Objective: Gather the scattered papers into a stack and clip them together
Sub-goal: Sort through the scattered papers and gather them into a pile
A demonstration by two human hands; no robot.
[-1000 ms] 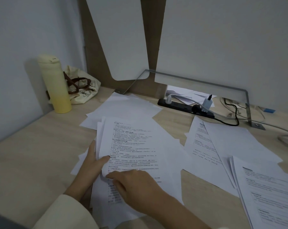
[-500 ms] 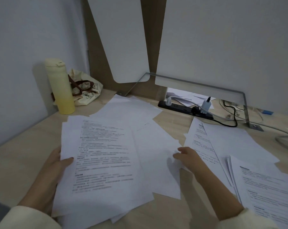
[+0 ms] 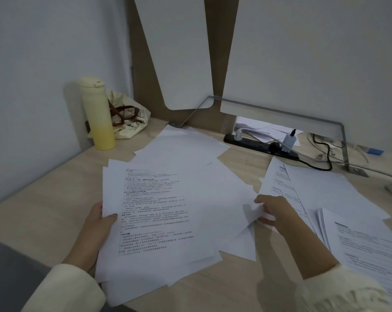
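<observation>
Over the last second my right hand point(image 3: 278, 213) left the pile and reached out to the loose sheet point(image 3: 231, 199) beside it; its grip was pinching that sheet's right edge, thumb on top. My left hand point(image 3: 98, 224) kept the gathered pile point(image 3: 154, 212) by its left edge, thumb pressed onto the printed top page. I judged the gathering barely half done: blank sheets point(image 3: 181, 147) lay behind the pile, more pages point(image 3: 321, 190) fanned out to the right, and a thicker bundle point(image 3: 366, 251) sat at the right edge. I saw no clip. The tabletop point(image 3: 44, 194) was pale wood in a walled corner, with a yellow bottle point(image 3: 98, 113), a cloth bag point(image 3: 129, 118) and a power strip point(image 3: 260, 145) along the back.
</observation>
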